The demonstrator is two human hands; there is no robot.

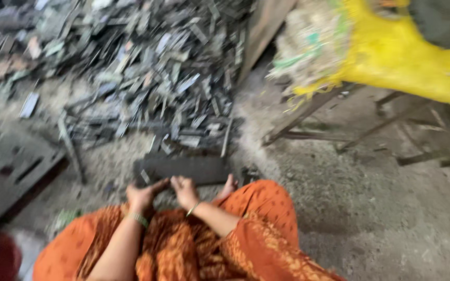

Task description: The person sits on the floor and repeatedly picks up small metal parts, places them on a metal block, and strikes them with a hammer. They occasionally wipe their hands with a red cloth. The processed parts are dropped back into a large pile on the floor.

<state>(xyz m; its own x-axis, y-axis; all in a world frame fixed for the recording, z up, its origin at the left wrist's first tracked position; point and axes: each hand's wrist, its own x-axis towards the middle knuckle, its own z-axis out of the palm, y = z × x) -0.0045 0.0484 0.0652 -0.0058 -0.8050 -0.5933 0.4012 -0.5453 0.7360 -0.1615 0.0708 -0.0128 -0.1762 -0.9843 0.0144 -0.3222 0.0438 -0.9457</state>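
Blurred head view, looking down. Nearest: orange patterned clothing (pixel 183 255) over the person's knees, filling the bottom centre. Both forearms run up from it toward the middle.

Left hand (pixel 142 195), bracelet at the wrist, sits just left of centre, fingers curled, tips pointing right. It meets the near edge of a dark slab (pixel 183 169). Right hand (pixel 185 191), thin bangle at the wrist, is right beside it, fingers bent down onto the same near edge. The two hands almost touch. Blur hides the grip: cannot tell how far either hand is closed, or whether anything small is pinched between the fingers.

The slab is a flat, long, dark grey piece lying on the ground just beyond the knees, long side left to right. A bare toe (pixel 229 183) shows at its near right corner.

Left, at about the same depth: a dark slotted frame (pixel 11 166) lying flat on the ground. Bottom left corner: a dark red blur, cannot identify.

Beyond the slab: gritty grey floor (pixel 350 208), open on the right side. Further, upper left to centre: a big heap of scrap (pixel 147 67), grey and dark strips and chips, spilling toward the slab.

Far right: a yellow sack (pixel 397 57) resting on a metal stand (pixel 313 112), frayed pale fibres on its left side. A wooden board (pixel 264 28) leans between heap and sack.
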